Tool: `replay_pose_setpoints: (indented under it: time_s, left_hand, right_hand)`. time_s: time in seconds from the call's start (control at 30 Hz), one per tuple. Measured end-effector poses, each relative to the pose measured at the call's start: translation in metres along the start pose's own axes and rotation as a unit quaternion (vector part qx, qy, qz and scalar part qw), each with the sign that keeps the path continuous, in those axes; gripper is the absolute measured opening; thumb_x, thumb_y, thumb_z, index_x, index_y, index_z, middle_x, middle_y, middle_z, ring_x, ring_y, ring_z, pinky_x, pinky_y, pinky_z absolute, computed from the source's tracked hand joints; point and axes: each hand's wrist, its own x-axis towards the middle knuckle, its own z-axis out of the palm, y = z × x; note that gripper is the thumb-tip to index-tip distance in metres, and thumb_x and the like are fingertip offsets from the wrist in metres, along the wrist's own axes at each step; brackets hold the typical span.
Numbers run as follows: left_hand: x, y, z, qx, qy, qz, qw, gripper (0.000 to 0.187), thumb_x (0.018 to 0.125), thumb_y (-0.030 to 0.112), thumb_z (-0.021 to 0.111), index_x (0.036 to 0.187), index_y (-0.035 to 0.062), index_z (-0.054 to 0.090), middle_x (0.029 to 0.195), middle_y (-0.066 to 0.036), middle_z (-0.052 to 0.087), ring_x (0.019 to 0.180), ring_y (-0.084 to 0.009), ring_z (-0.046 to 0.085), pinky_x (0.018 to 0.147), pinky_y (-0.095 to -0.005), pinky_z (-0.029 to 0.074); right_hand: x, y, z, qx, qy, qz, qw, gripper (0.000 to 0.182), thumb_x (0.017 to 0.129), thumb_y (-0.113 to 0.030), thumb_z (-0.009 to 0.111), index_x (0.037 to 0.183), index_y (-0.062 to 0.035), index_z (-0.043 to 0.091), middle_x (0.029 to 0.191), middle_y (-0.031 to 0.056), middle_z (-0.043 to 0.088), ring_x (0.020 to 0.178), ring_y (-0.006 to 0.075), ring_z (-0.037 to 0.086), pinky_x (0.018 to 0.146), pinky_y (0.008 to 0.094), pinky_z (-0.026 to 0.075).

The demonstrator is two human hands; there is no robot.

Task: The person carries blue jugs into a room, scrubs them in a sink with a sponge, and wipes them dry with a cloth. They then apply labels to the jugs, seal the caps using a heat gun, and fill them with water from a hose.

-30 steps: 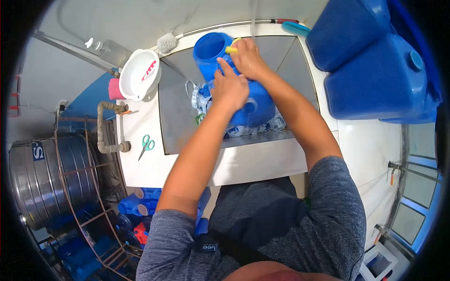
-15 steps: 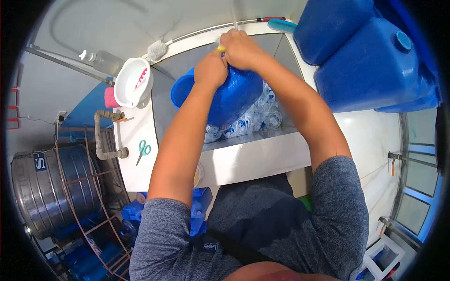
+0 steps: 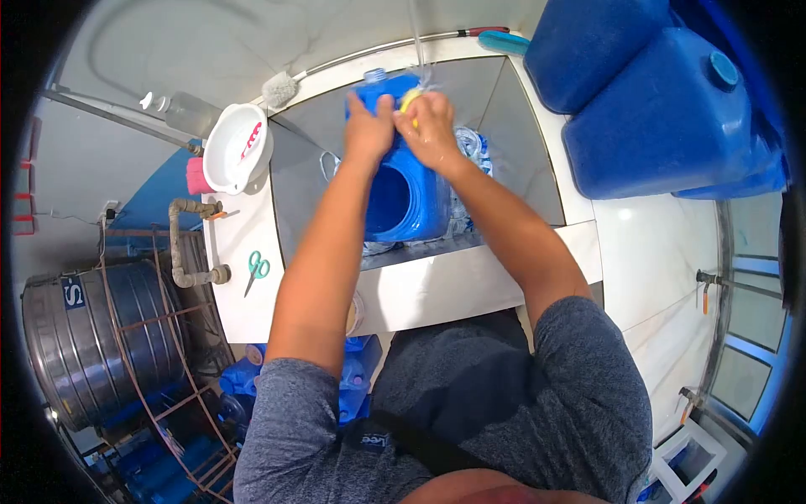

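A blue plastic container (image 3: 430, 197) with a wide round opening facing me is tilted over the grey sink (image 3: 525, 160). My left hand (image 3: 368, 130) is on its upper part, fingers partly spread and blurred, gripping it. My right hand (image 3: 430, 126) is closed on a yellow sponge (image 3: 410, 101) beside the container's top. Water (image 3: 420, 50) runs down in a thin stream close to my right hand. Clear plastic pieces with blue labels (image 3: 474, 151) lie in the sink behind and beneath the container.
On the left ledge are a white basin (image 3: 220, 149), green scissors (image 3: 255, 267), a pink sponge (image 3: 198, 176) and a pump bottle (image 3: 189, 113). A long-handled brush (image 3: 280, 88) lies along the back edge. Large blue jugs (image 3: 655, 126) stand at right; pipes (image 3: 178, 244) stick up at left.
The container has turned, so its wide opening now faces me lower down. My left hand has shifted left, and my right hand has moved down with the yellow sponge more exposed.
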Motion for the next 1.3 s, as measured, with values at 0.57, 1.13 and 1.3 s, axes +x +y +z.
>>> replay_pose_setpoints:
  time_s: [0.57, 1.13, 1.3]
  left_hand:
    - [-0.159, -0.029, -0.157, -0.571, -0.013, -0.065, 0.818, 0.043, 0.103, 0.057, 0.047, 0.115, 0.0159, 0.047, 0.063, 0.005, 0.037, 0.05, -0.0047, 0.038, 0.049, -0.0224, 0.04]
    - [-0.195, -0.053, -0.164, -0.608, 0.062, -0.073, 0.788, 0.06, 0.099, 0.068, 0.043, 0.065, 0.0187, 0.039, 0.054, 0.005, 0.032, 0.044, -0.0067, 0.034, 0.046, -0.0219, 0.035]
    - [-0.202, -0.034, -0.161, -0.563, 0.01, -0.045, 0.825, 0.061, 0.101, 0.067, 0.038, 0.07, 0.0147, 0.044, 0.055, 0.006, 0.033, 0.043, -0.0063, 0.035, 0.046, -0.0233, 0.035]
  right_hand:
    - [0.054, -0.024, -0.03, 0.18, 0.014, -0.002, 0.984, 0.027, 0.095, -0.027, 0.059, 0.111, -0.0121, 0.075, 0.104, 0.0151, 0.071, 0.101, 0.0377, 0.065, 0.093, 0.0467, 0.051]
    - [-0.075, 0.097, -0.057, 0.321, -0.085, 0.403, 0.853, 0.047, 0.104, -0.039, 0.05, 0.128, -0.0007, 0.062, 0.128, 0.0181, 0.064, 0.116, 0.0275, 0.061, 0.1, 0.0422, 0.048]
    - [0.029, 0.065, -0.077, 0.493, -0.311, 0.51, 0.633, 0.052, 0.102, -0.048, 0.052, 0.129, -0.005, 0.062, 0.113, 0.0101, 0.07, 0.096, 0.0172, 0.068, 0.084, 0.0373, 0.058]
